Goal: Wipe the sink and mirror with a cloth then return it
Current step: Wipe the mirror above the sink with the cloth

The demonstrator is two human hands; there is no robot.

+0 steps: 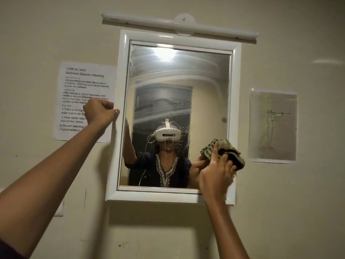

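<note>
Right grip point(216, 171) clenches the bunched cloth point(224, 152) against the mirror point(179, 75) at 4 o'clock; left grip point(99, 113), fisted, steadies the frame at 9 o'clock; uneven pressure may smear the central droplets or shift the mirror.

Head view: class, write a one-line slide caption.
Right hand presses cloth to mirror; left hand steadies its frame.

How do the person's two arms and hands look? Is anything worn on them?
Both forearms are bare, with no watch, bracelet or glove visible. The left hand shows a pink-painted nail on one finger. The right hand shows no ring. A dark sleeve edge appears at the lower left corner.
</note>
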